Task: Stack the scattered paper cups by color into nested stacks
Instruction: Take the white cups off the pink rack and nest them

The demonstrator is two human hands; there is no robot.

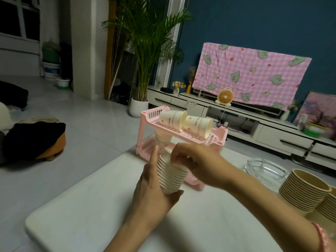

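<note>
My left hand grips a nested stack of white paper cups from below, tilted, above the white table. Over the stack's top rim, my right hand has its fingers closed on the uppermost cup. Two white printed cups lie on their sides on the top shelf of a pink plastic rack. Another white cup stands on the rack's lower shelf, partly hidden behind my hands. Two stacks of brown cups lean at the table's right edge.
A glass ashtray sits on the table right of the rack. Beyond the table are a tiled floor, a potted palm, a low TV cabinet with a small orange fan, and dark bundles on the floor at left.
</note>
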